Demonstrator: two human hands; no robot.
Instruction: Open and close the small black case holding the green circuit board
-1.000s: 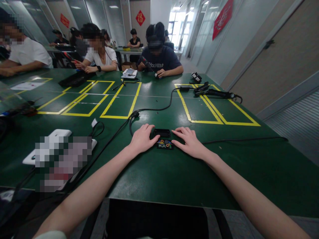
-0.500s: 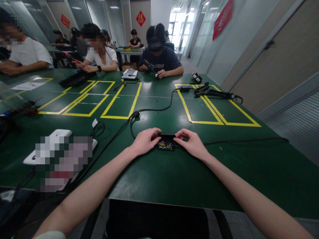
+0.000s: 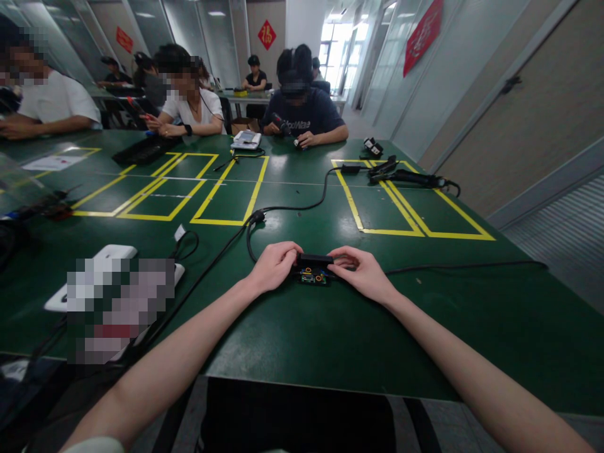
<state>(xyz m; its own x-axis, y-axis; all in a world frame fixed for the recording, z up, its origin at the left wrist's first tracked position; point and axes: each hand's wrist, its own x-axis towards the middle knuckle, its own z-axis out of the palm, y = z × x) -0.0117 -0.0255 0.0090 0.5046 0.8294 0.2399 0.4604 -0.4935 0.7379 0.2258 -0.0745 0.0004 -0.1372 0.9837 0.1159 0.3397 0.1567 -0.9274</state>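
A black casing piece [image 3: 316, 258] is held by its two ends between my hands, low over the green table. My left hand [image 3: 275, 267] pinches its left end, and my right hand [image 3: 361, 272] grips the right end with curled fingers. Directly on the near side of the casing lies a small circuit board [image 3: 313, 277] with two copper-coloured rings, in a dark shell. Black cables run out from both sides, partly hidden by my hands.
The green table [image 3: 302, 333] carries a cable joint [image 3: 257, 217] left of centre, white devices [image 3: 113, 253] at left, a black tool [image 3: 415, 178] at back right and a black tray [image 3: 141, 148]. People sit across the table.
The black casing piece has tilted, so its outer face shows instead of its hollow inside. My fingers have closed a little more round its ends.
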